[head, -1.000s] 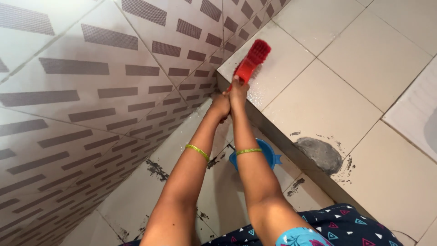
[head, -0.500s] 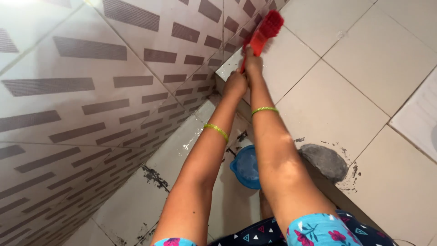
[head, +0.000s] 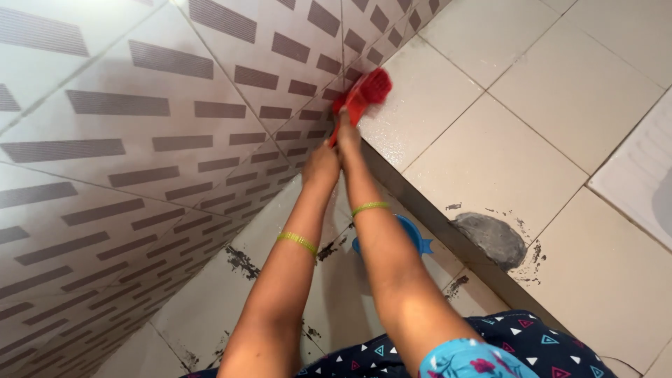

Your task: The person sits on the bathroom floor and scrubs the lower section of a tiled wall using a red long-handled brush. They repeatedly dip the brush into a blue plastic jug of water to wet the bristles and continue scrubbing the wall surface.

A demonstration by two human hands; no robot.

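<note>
- Two hands grip one red scrub brush (head: 362,96): the left hand (head: 320,166) and the right hand (head: 347,140) are both clenched around its handle, arms stretched out side by side, each wrist wearing a thin yellow-green bangle.
- The brush sits with its bristle head pressed on the raised tiled ledge (head: 448,119), right at the corner where the ledge meets the patterned wall (head: 175,140).
- Near the brush, the ledge tile glistens wet, so I judge the scrubbing is under way on that spot.
- Farther along the ledge from the brush, toward the person, a grey smear (head: 493,238) with dark specks around it looks untouched; that part seems left to do.
- Below the ledge, the lower floor (head: 210,308) shows dark grime along its tile joints and at the foot of the wall, also apparently not cleaned.
- A blue tub (head: 413,234) stands on that lower floor just below the ledge, partly hidden behind the right forearm.
- Overall it looks early: one small wet patch, most marks remaining.
</note>
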